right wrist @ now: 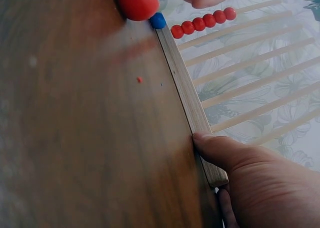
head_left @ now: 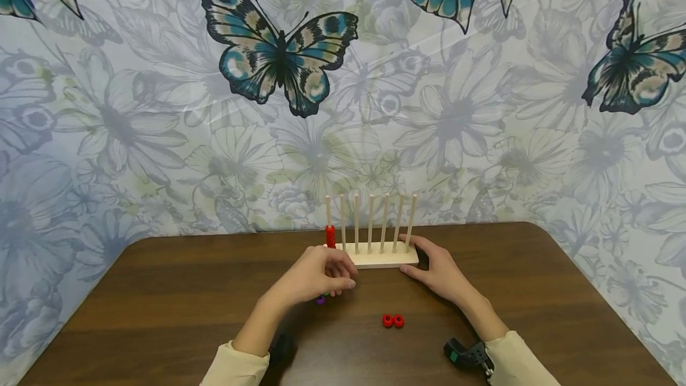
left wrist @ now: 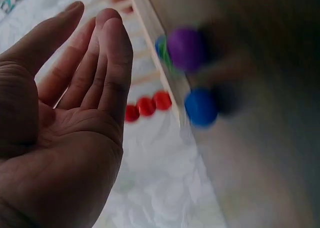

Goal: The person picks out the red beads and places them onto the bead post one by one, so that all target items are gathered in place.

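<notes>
A pale wooden peg stand (head_left: 377, 260) with several upright pegs stands on the table, and red beads (head_left: 330, 237) are stacked on its leftmost peg. My right hand (head_left: 436, 267) grips the stand's right end, thumb on the front edge; the thumb (right wrist: 220, 150) shows in the right wrist view. In front of the stand's left end hovers my left hand (head_left: 316, 270), fingers bent loosely, with nothing visible between thumb and fingertips. Below it, partly hidden, lie a purple bead (left wrist: 187, 49), a blue bead (left wrist: 201, 107) and something green. Two red beads (head_left: 393, 321) lie nearer me.
The brown wooden table (head_left: 177, 296) extends on both sides of the stand. Behind it hangs a cloth (head_left: 455, 136) printed with butterflies and flowers. A dark device (head_left: 467, 355) is worn at the right wrist.
</notes>
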### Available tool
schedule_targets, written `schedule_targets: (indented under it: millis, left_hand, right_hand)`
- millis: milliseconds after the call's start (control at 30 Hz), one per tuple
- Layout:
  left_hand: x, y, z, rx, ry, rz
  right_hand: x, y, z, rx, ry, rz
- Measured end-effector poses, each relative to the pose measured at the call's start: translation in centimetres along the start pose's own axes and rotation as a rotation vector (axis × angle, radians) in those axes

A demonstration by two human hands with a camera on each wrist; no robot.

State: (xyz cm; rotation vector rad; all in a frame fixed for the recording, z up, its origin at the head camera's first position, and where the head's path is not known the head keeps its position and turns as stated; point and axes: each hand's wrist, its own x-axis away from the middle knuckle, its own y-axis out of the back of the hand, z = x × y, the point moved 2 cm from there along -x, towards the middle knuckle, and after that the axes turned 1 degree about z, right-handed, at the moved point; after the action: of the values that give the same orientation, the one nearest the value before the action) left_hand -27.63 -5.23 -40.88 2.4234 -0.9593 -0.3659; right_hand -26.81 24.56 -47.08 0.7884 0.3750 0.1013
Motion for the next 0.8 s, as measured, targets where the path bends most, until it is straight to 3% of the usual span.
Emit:
schedule_targets:
  millis: [200, 467, 600, 800]
  left_hand:
    - [-0.6, -2.5, -0.3, 0.022, -0.016, 0.145]
    - [-0.9, -4.8, -1.2, 0.012, -0.023, 0.26]
    - [-1.1, -5.7, -1.6, -0.041, -0.049, 0.28]
    - [-1.3, -6.6, -2.3, -0.203, -0.079, 0.271]
  right_hand:
    - [0.0, -0.1, 0.0, -0.019, -0.008, 0.006]
    - [-0.1, 0.1, 0.0, -0.016, 0.0, -0.005]
    - [0.0, 0.1, 0.0, -0.014, 0.005, -0.011]
    - [-0.1, 0.1, -0.1, -0.023, 0.003, -0.007]
